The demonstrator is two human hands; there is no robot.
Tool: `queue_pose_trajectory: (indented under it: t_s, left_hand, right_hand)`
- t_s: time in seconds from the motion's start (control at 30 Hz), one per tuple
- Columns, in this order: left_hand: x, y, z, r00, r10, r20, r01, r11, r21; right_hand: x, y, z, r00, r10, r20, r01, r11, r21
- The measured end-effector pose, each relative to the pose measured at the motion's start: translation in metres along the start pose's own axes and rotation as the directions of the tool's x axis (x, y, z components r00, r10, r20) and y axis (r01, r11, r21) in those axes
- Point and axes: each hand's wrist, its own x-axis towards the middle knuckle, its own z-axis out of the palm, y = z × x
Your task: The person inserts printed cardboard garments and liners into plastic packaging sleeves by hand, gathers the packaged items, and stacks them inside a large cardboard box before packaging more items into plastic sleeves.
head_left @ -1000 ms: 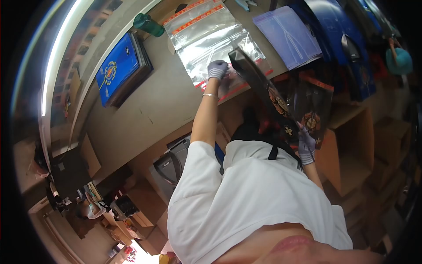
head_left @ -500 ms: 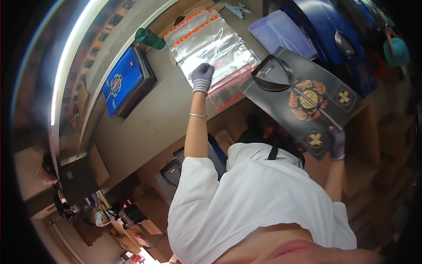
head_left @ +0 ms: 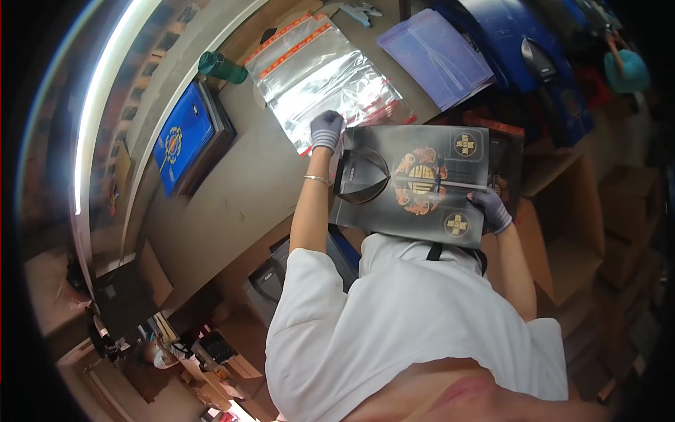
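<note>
My right hand (head_left: 492, 211), in a grey glove, grips the right edge of a flat black gift bag (head_left: 450, 158). The bag has a dark handle at its left end, a round gold-and-orange emblem and two cross-shaped gold badges. It lies across the front of my waist at the table edge. My left hand (head_left: 327, 131), also gloved, is closed at the near edge of a stack of clear plastic bags (head_left: 306, 88) with red-orange strips, seemingly pinching the top one. The gift bag's handle end is close beside it; the exact contact there is hidden.
Blue folded bags (head_left: 186, 137) are stacked on the table's left, by a green bottle (head_left: 222, 67). Purple-blue sheets (head_left: 439, 60) lie at the back, with blue bags (head_left: 513, 46) beyond. An open cardboard box (head_left: 562, 232) stands right. Another person (head_left: 624, 67) is far right.
My right hand has swung the black gift bag left and turned it nearly level, bringing its handle end beside my left hand. My left hand stays closed at the plastic bags.
</note>
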Motion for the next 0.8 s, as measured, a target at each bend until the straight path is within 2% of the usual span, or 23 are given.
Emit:
queue_pose_trajectory:
  t_s: [0.03, 0.1, 0.13, 0.17, 0.23, 0.3, 0.33, 0.37, 0.43, 0.47, 0.57, 0.73, 0.8]
  left_hand:
    - [0.001, 0.001, -0.008, 0.993, 0.061, -0.102, -0.052, 0.994, 0.095]
    - [-0.002, 0.019, -0.036, 0.957, 0.212, -0.2, -0.165, 0.959, 0.229]
    - [-0.002, 0.02, -0.045, 0.929, 0.304, -0.213, -0.242, 0.931, 0.274]
    - [-0.002, 0.02, -0.053, 0.892, 0.393, -0.223, -0.313, 0.893, 0.322]
    - [-0.008, 0.022, -0.06, 0.88, 0.443, -0.174, -0.343, 0.843, 0.414]
    - [-0.015, 0.027, -0.059, 0.913, 0.401, -0.077, -0.332, 0.839, 0.432]
    - [-0.02, 0.029, -0.056, 0.904, 0.423, -0.061, -0.37, 0.846, 0.385]
    - [-0.029, 0.032, -0.053, 0.899, 0.436, -0.028, -0.389, 0.827, 0.406]
    - [-0.04, 0.051, -0.05, 0.88, 0.474, 0.028, -0.435, 0.781, 0.448]
    - [-0.042, 0.048, -0.044, 0.868, 0.496, 0.029, -0.442, 0.744, 0.501]
    - [-0.053, 0.048, -0.039, 0.868, 0.496, 0.007, -0.432, 0.749, 0.502]
    - [-0.053, 0.024, -0.033, 0.954, 0.291, -0.079, -0.235, 0.881, 0.41]
    - [-0.053, 0.02, -0.025, 0.957, 0.283, -0.069, -0.214, 0.845, 0.49]
  right_hand:
    - [-0.001, 0.006, -0.004, 1.0, -0.003, -0.01, 0.003, 1.0, -0.02]
    - [0.002, 0.012, -0.008, 1.0, -0.02, -0.024, 0.019, 0.998, -0.067]
    - [-0.006, 0.004, 0.001, 1.0, -0.021, -0.005, 0.021, 1.0, 0.022]
    - [0.006, 0.023, -0.028, 0.999, -0.043, 0.008, 0.043, 0.999, -0.028]
    - [-0.013, -0.002, -0.006, 0.998, -0.054, -0.013, 0.054, 0.998, 0.024]
    - [-0.026, -0.027, 0.017, 0.995, -0.098, -0.021, 0.098, 0.995, -0.012]
    - [-0.031, -0.03, 0.021, 0.992, -0.119, -0.033, 0.118, 0.993, -0.028]
    - [-0.027, -0.025, 0.004, 0.994, -0.107, -0.023, 0.106, 0.993, -0.052]
    - [-0.027, -0.032, 0.028, 0.979, -0.164, -0.119, 0.168, 0.985, 0.024]
    - [-0.026, -0.032, 0.031, 0.971, -0.188, -0.147, 0.192, 0.981, 0.009]
    - [-0.018, -0.016, 0.032, 0.945, -0.24, -0.222, 0.239, 0.971, -0.032]
    - [-0.006, 0.012, 0.009, 0.93, -0.247, -0.272, 0.249, 0.968, -0.028]
    - [-0.006, 0.014, 0.012, 0.924, -0.243, -0.295, 0.249, 0.968, -0.017]
